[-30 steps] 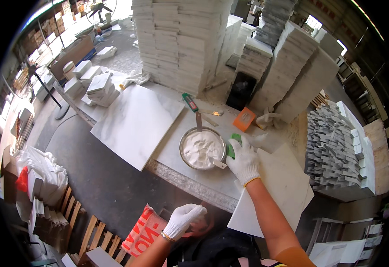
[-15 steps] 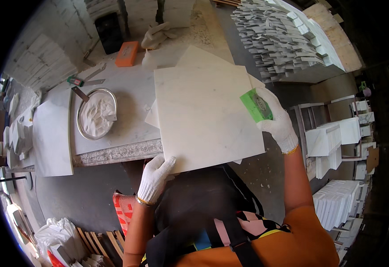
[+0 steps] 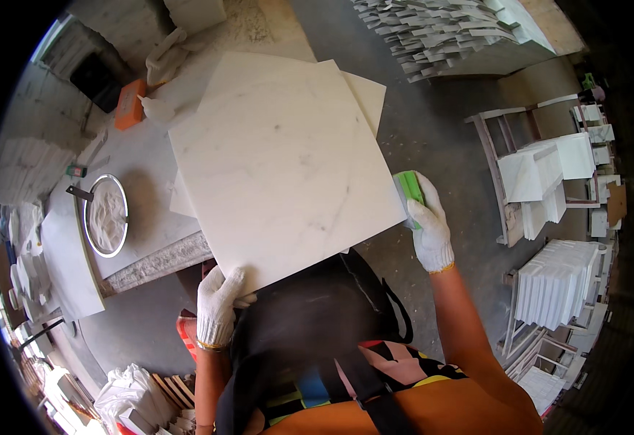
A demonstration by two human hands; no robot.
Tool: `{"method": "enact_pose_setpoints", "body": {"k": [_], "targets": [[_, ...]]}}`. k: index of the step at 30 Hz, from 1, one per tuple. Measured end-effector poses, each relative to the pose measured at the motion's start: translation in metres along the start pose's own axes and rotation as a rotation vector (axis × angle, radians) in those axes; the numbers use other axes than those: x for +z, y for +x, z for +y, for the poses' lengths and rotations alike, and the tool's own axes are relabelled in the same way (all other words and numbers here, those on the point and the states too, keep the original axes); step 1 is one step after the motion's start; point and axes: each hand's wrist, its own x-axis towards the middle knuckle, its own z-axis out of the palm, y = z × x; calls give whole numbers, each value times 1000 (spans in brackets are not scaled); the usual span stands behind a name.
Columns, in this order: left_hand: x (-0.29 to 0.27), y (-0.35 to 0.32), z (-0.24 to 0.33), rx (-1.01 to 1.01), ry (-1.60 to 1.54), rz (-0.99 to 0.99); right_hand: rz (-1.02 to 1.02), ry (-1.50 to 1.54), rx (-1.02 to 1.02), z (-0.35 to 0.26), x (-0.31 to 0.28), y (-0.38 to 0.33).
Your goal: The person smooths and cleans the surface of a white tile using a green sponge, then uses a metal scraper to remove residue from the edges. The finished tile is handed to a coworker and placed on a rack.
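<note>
A square white marble tile (image 3: 288, 167) with faint grey specks lies turned at an angle in front of me, its near edge over my apron. More white tiles (image 3: 369, 98) stick out from beneath it at the far side and the left. My gloved left hand (image 3: 218, 301) grips its near left corner, thumb on top and the other fingers mostly hidden underneath. In my gloved right hand (image 3: 431, 230) is a green hand sanding block (image 3: 411, 188). The block's grey face is at the tile's right edge, seemingly touching it.
On the stone-topped bench at left stand a metal bowl (image 3: 86, 220) of white paste with a putty knife (image 3: 79, 193), an orange box (image 3: 129, 105) and a white bottle (image 3: 157, 109). Stacked tiles (image 3: 557, 283) and a rack (image 3: 487, 156) stand at right, cut strips (image 3: 447, 36) far right.
The top tile has turned counterclockwise, its near left corner held by my left hand. My right hand has tipped the sanding block from flat-side view to edge-on against the tile's right edge. The view has shifted.
</note>
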Motion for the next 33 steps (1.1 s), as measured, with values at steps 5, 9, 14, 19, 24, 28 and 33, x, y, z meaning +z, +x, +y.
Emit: {"method": "enact_pose_setpoints", "body": {"k": [5, 9, 14, 19, 24, 28, 33], "targets": [[-4, -1, -3, 9, 10, 7, -10, -158, -15, -19, 7, -7], [0, 1, 0, 2, 5, -6, -23, -450, -200, -22, 6, -19], [1, 4, 6, -24, 44, -27, 23, -314, -104, -7, 10, 19], [0, 1, 3, -24, 7, -12, -24, -444, -134, -33, 10, -18], [-3, 4, 3, -25, 36, -42, 6, -373, -144, -9, 10, 15], [-5, 2, 3, -18, 42, -37, -48, -314, -76, -26, 10, -7], [-3, 3, -1, 5, -5, -42, -71, -686, -443, -16, 5, -5]]}}
